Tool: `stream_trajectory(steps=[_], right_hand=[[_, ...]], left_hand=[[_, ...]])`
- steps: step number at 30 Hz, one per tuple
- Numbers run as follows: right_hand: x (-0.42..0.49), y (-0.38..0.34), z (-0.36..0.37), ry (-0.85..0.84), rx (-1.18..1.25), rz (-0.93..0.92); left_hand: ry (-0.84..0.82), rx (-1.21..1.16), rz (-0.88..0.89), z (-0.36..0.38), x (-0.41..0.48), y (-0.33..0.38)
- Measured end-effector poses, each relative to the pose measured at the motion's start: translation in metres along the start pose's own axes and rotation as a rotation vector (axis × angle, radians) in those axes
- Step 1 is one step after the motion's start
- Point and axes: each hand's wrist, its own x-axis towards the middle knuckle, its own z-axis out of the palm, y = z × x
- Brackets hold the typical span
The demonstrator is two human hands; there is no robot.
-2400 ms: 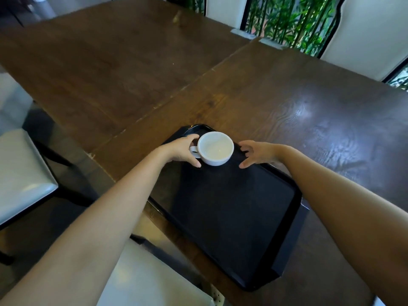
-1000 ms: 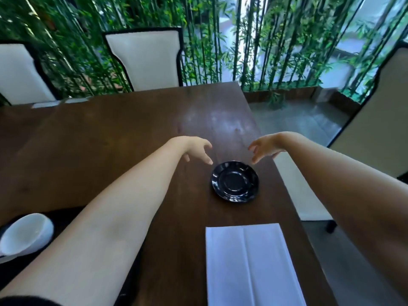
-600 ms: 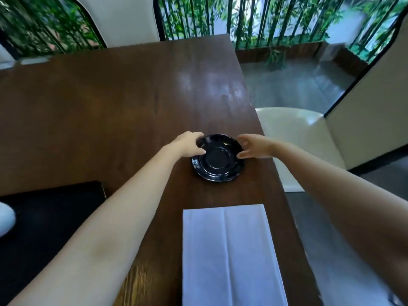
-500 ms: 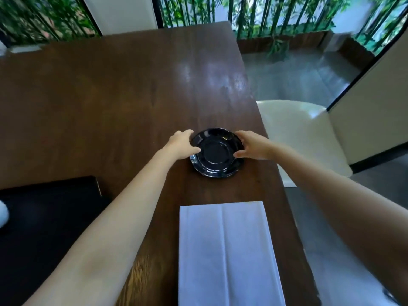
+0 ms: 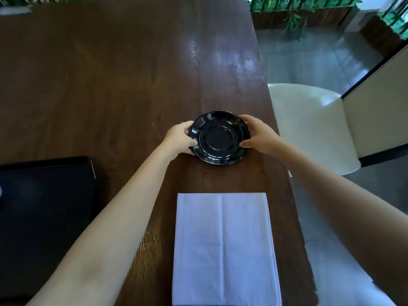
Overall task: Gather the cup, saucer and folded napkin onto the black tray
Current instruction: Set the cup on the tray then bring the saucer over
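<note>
black saucer (image 5: 219, 138): near right edge of bench (image 5: 110, 85), clasped on both sides, left hand (image 5: 180, 138) on left rim, right hand (image 5: 257, 134) on right rim, thumbs on top. lifted or resting: cannot tell. folded white napkin (image 5: 224, 248): flat, near right edge, at near end. black tray (image 5: 46, 204): at left edge. cup: mostly out of view.

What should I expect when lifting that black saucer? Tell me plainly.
The saucer looks glossy, so it is probably slippery; both the left hand and right hand grip its rim. It seems rigid and likely breakable if dropped. Shallow and flat, it should not tip or roll.
</note>
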Motion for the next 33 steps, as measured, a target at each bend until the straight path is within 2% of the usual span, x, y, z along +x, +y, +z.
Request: stream_trajectory(steps=[9, 20, 33], right_hand=[[-0.003, -0.031, -0.005, -0.021, 0.038, -0.035], [0.000, -0.135, -0.001, -0.049, 0.068, -0.171], [0.002, -0.284, 0.094, -0.184, -0.008, -0.381]], left_hand=[[0.027, -0.068, 0.015, -0.018, -0.015, 0.007], [0.137, -0.098, 0.114, -0.106, -0.062, 0.024], [0.354, -0.186, 0.118, -0.245, -0.160, -0.031]])
